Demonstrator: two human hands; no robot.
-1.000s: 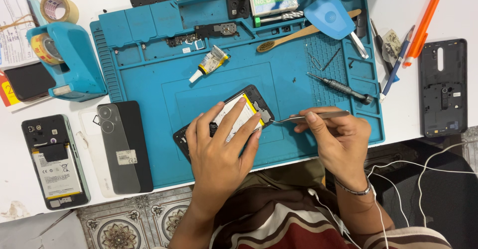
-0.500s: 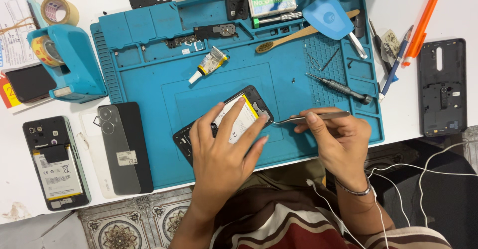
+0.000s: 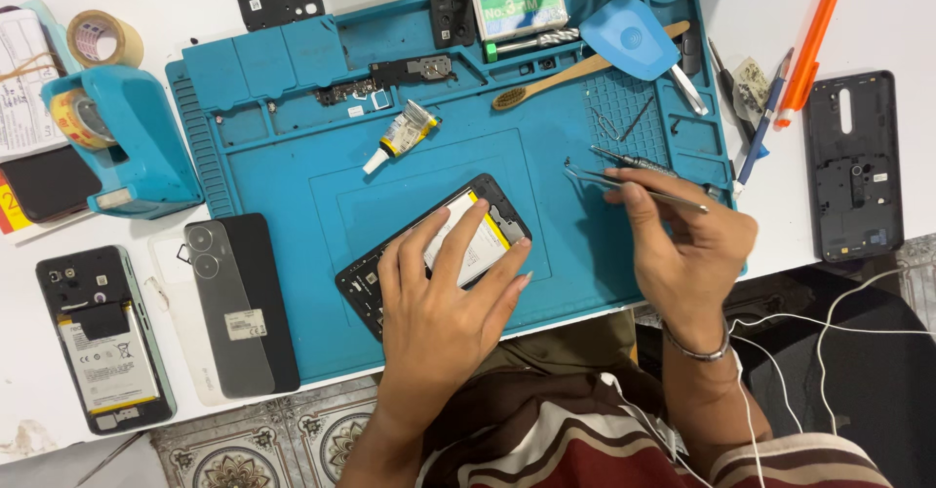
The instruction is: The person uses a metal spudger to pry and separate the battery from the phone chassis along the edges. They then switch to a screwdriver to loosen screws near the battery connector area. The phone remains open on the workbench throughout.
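Blue repair mat [image 3: 292, 176] on white desk [image 3: 877, 20]. Opened phone [image 3: 390, 269]: black frame, white battery with yellow edge. Tweezers [image 3: 624, 181] silver. Glue tube [image 3: 400, 137] white and yellow. Brush [image 3: 556, 78] tan wood. Pry tool [image 3: 629, 39] light blue. Tape dispenser [image 3: 136, 147] blue. Orange pen [image 3: 814, 39]. Back cover [image 3: 239, 303] black. Floor tiles [image 3: 263, 449] grey, floral pattern. Shirt [image 3: 585, 449] maroon, white stripes.

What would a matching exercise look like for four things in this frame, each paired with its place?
Things:
1 opened phone
2 tweezers
3 glue tube
4 tape dispenser

Places:
a in the right hand
b left of the blue mat
c under the left hand
d on the mat, above the phone

Pairs: 1-c, 2-a, 3-d, 4-b
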